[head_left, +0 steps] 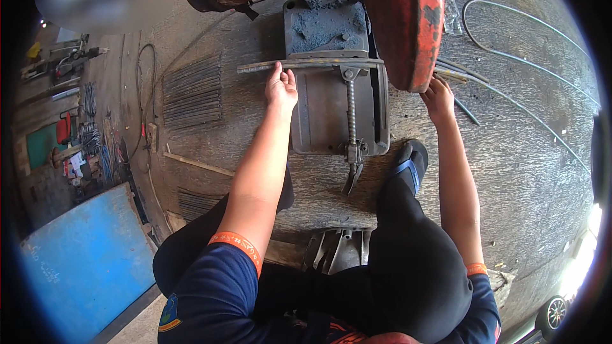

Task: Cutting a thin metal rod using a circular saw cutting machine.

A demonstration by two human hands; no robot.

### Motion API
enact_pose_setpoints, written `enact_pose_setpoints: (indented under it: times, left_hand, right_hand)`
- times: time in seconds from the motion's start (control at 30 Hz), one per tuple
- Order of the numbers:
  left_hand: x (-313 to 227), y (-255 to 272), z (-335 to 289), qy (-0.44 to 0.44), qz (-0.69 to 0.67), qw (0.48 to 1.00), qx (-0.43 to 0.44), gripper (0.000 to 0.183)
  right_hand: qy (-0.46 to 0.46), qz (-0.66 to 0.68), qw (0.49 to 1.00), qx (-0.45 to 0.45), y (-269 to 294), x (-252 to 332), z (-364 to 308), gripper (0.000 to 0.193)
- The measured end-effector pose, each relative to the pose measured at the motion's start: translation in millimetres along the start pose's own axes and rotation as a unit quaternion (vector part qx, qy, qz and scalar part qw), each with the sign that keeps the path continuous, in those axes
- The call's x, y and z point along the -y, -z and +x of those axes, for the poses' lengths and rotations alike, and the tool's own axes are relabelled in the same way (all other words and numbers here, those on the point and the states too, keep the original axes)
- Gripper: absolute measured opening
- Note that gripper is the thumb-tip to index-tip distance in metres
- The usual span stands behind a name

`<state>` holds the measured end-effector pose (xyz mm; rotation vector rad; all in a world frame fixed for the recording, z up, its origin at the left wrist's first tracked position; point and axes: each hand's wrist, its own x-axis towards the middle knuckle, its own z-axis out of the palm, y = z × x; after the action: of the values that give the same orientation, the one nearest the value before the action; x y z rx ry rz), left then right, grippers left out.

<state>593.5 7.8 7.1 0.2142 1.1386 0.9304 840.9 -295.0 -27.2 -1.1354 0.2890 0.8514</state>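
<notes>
A bundle of thin steel rods (312,63) lies crosswise over the grey base (322,111) of a chop saw. My left hand (282,91), palm turned up, grips the bundle near its left end. On the other side my right hand (438,100) has its fingers closed around the rods just past the saw's red blade guard (417,25). The guard hides the rods' middle stretch and part of my right fingertips. Against the bundle rests the jaw of a clamp with a threaded screw (351,108). Bluish-grey grit (325,25) covers the base's far part.
Cut rods (192,92) lie in rows on the floor at the left, near a wooden stick (199,164). Long rods (529,107) and a looped cable (510,51) spread to the right. A blue board (89,261) stands lower left. My sandalled foot (411,165) is beside the base.
</notes>
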Motion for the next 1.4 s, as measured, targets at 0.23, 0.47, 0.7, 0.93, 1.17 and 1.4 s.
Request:
enact_pose_setpoints:
  times: [0.23, 0.47, 0.7, 0.93, 1.17, 1.4]
  left_hand:
    - [2, 1, 4, -0.012, 0.02, 1.0, 0.001, 0.013]
    - [2, 2, 5, -0.008, 0.01, 1.0, 0.002, 0.012]
    - [2, 4, 5, 0.003, -0.002, 1.0, 0.014, 0.011]
    - [2, 2, 6, 0.006, -0.008, 1.0, 0.011, 0.011]
    - [3, 2, 13, 0.002, 0.0, 1.0, -0.023, 0.007]
    - [0, -1, 13, 0.016, -0.017, 0.999, -0.033, 0.012]
  right_hand:
    - [-0.013, 0.023, 0.999, -0.022, -13, 2, 2, 0.043]
    - [-0.04, 0.03, 0.998, -0.031, -24, 2, 19, 0.036]
    - [0.044, 0.097, 0.992, -0.065, 0, -4, 42, 0.043]
    - [0.067, 0.043, 0.997, -0.004, 25, 4, 69, 0.039]
    - [0.056, 0.088, 0.99, -0.095, -2, 11, 49, 0.043]
    - [0.046, 0.071, 0.993, -0.086, -7, 8, 47, 0.032]
